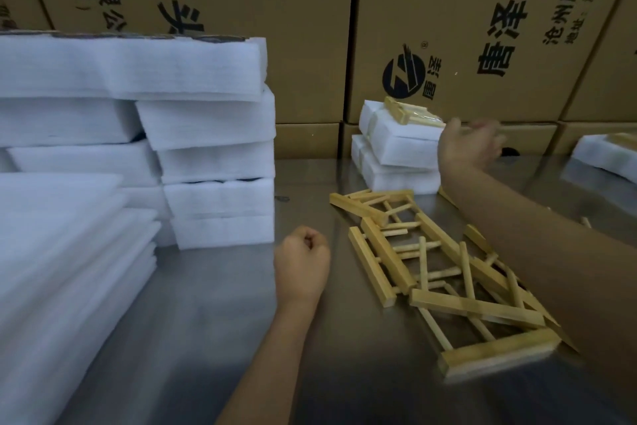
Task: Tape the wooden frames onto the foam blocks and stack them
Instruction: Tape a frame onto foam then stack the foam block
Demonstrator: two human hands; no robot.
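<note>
So: two taped blocks (pixel 396 148) stacked at back, your right hand (pixel 468 145) beside top one, blurred, grip unclear. Left hand (pixel 301 262) fisted, empty. Loose frames (pixel 431 266), bare foam (pixel 217 162) left for you.

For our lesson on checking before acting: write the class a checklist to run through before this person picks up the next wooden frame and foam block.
1. Loose wooden frames within reach on the metal table: ok, a pile lies beside the right arm.
2. Fresh foam blocks on hand: ok, stacked at the left.
3. Left hand free: ok, fingers curled, holding nothing.
4. Right hand free: cannot tell, blurred at the finished stack.
5. Finished stack square: not ok, the top block sits askew.
6. Tape on hand: cannot tell, no roll in view.
</note>
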